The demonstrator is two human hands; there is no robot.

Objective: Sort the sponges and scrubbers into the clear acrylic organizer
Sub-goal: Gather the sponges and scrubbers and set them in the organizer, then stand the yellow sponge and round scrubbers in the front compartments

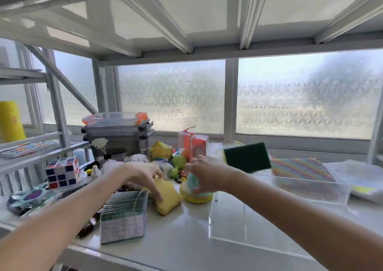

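A yellow sponge [169,202] lies on the white shelf, and my left hand [143,177] is closed over its near-left end. Just right of it sits a round teal-and-yellow scrubber [195,196]; my right hand [205,171] grips its top. The clear acrylic organizer [244,225] stands to the right of the scrubber. A green-and-yellow scouring sponge [247,158] stands tilted at the far end of its left compartment. A rainbow-striped pad [300,169] lies in its right compartment.
Clutter fills the back left: stacked grey bins with orange latches [118,133], a puzzle cube [63,172], a green toy [178,162], pink boxes [193,145]. A clear card box [124,216] stands under my left forearm. A shelf frame hangs low overhead.
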